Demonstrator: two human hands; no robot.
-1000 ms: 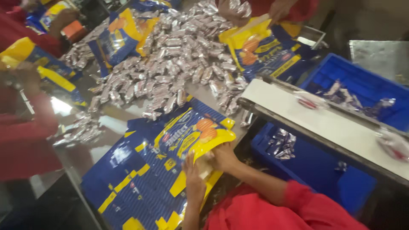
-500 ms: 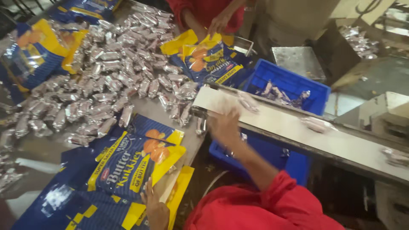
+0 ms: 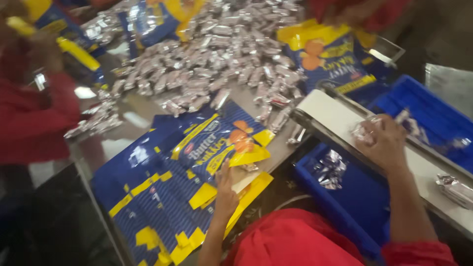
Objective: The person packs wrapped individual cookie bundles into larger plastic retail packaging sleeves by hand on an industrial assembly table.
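Observation:
My right hand (image 3: 383,142) reaches over the white conveyor belt (image 3: 329,114) and closes on a small silver-wrapped packet (image 3: 361,133). My left hand (image 3: 226,189) presses flat on the mouth of a blue and yellow printed bag (image 3: 221,143). That bag lies on top of a stack of similar flat bags (image 3: 148,197) at the steel table's near edge. Both of my sleeves are red.
A big heap of silver packets (image 3: 212,54) covers the table. Blue crates (image 3: 354,207) with a few packets sit under and beyond the belt. Another packet (image 3: 456,187) lies on the belt. A person's red sleeve (image 3: 29,118) is at left; another person (image 3: 364,12) stands at the far side.
My right hand has gone from the bag to the belt and closed over a packet. My left hand has stayed on the top bag.

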